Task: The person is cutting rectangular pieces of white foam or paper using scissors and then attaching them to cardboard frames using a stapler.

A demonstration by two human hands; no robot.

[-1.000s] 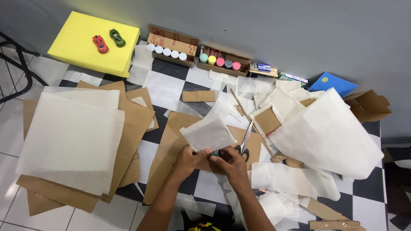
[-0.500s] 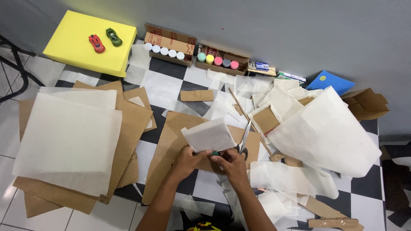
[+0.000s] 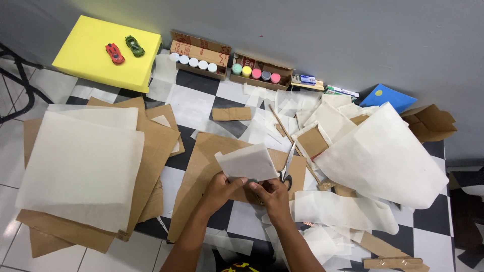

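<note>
- Head view: the left hand [image 3: 219, 187] and the right hand [image 3: 272, 194] both pinch the lower edge of a white paper sheet [image 3: 247, 162], over the cardboard sheet [image 3: 201, 171] on the floor's middle.
- The sheet looks light, thin and floppy, easy to crease; best held at its edges with both hands.
- Scissors [image 3: 287, 168] lie just beside, to the right.

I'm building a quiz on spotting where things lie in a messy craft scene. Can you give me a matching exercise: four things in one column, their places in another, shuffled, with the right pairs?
Things:
1. small white sheet of translucent paper
2. red toy car
3. metal scissors
4. row of white-lidded paint pots

Places:
A. in a brown cardboard tray by the grey wall
B. on the yellow foam block
C. held by the left hand and right hand
D. lying on the flat brown cardboard sheet, right of the hands

Pairs: 1-C, 2-B, 3-D, 4-A
</note>
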